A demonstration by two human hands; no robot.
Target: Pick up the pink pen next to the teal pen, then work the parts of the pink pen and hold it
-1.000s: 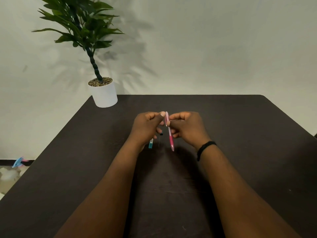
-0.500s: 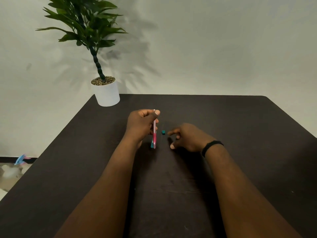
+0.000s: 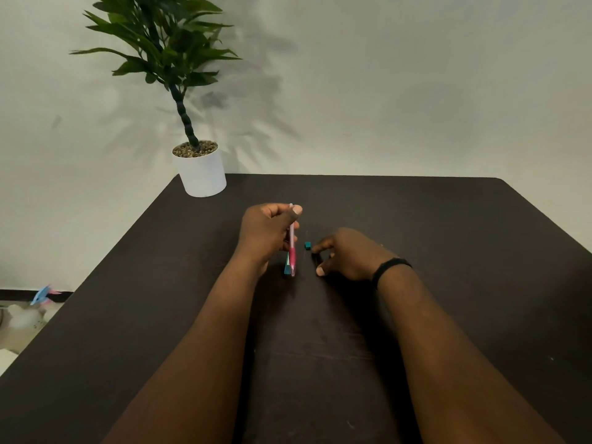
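— On the dark desk [image 3: 448,251], about the middle, what do the two hands have?

— Left hand [image 3: 266,233] is raised a little off the desk, its grip curled round a pink pen [image 3: 292,248]. The thumb lies against the upper end of the pen, which stands nearly upright with its darker pink end down near the desk surface. A teal piece [image 3: 286,264] shows just behind the pen's lower end, in the same hand; I cannot tell exactly what it is.

— And the other hand?

— Right hand [image 3: 347,254] is low on the desk, just right of the pen. Its fingers are bent, the forefinger reaching left toward a small teal cap [image 3: 308,245] that lies on the desk between the two hands. The fingertip is just beside the cap; whether it touches, I cannot tell. That grip is loosely curled and pinches nothing I can see. A thin dark piece [image 3: 315,258] lies on the desk under that hand's fingers, too dim to name.

— Anything else around?

— A black band [image 3: 392,267] sits on the right wrist. At the far left corner of the desk stands a white pot [image 3: 201,174] with a green plant [image 3: 166,43], against a pale wall [image 3: 416,91]. Off the desk at the left, on the floor, lies something blue and pink [image 3: 43,294], blurred.
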